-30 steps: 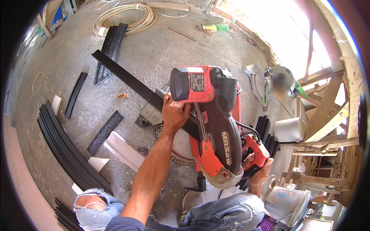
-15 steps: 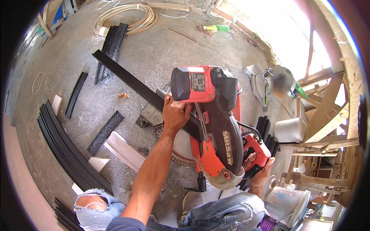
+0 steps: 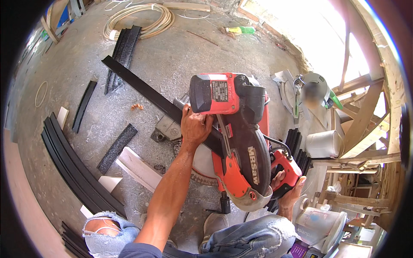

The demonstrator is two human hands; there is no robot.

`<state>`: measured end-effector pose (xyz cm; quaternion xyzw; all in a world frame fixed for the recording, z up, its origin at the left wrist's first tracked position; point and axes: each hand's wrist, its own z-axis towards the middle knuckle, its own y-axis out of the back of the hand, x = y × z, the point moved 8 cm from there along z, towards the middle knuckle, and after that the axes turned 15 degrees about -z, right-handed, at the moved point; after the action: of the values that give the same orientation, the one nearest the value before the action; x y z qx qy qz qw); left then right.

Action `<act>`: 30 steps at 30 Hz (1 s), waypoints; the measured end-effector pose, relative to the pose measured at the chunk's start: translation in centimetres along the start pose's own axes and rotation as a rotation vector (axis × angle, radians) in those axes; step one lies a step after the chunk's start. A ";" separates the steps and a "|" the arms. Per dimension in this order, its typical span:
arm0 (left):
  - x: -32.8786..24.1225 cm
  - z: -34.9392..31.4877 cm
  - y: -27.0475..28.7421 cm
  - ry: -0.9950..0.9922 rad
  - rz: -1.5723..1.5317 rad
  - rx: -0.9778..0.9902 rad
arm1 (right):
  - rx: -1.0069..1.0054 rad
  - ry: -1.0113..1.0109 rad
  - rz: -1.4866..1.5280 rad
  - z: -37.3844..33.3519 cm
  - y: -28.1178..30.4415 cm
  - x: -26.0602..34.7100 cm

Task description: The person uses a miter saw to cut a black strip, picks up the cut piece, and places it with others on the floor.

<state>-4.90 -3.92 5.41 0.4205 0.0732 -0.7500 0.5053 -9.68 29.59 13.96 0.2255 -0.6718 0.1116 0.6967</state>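
Black channel strip (image 3: pixel 140 88) runs up-left from my left hand (image 3: pixel 196 127), which is clamped on it beside the miter saw (image 3: pixel 246 139). I'd pin it dead still, fingers clear of the blade guard (image 3: pixel 254 165). Right hand (image 3: pixel 290 197) wraps the red handle (image 3: pixel 289 174); slow, even pressure imo. Right of it, cloudy bucket (image 3: pixel 316 224); white bucket (image 3: pixel 322 144) farther up. Can't tell what's inside.

Right of centre before you sits the red-and-black miter saw (image 3: pixel 243 135), its red handle (image 3: pixel 291 169) toward the near right. The long, straight black strip (image 3: pixel 146 92) you hold slants from far left toward near right, its near end hidden beneath the saw.
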 end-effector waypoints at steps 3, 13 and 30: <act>0.0 0.0 -0.1 0.002 0.017 0.011 | 0.021 0.003 0.007 0.0 0.0 -0.4; -0.1 -0.1 -0.2 0.001 0.007 0.031 | -0.034 -0.020 0.039 -0.6 0.4 -1.7; -0.4 0.1 0.5 -0.058 0.004 -0.012 | -0.197 0.107 -0.130 -1.1 0.3 0.0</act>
<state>-4.50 -3.88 5.89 0.3958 0.0621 -0.7604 0.5111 -8.83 30.40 14.00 0.1927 -0.6255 0.0115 0.7560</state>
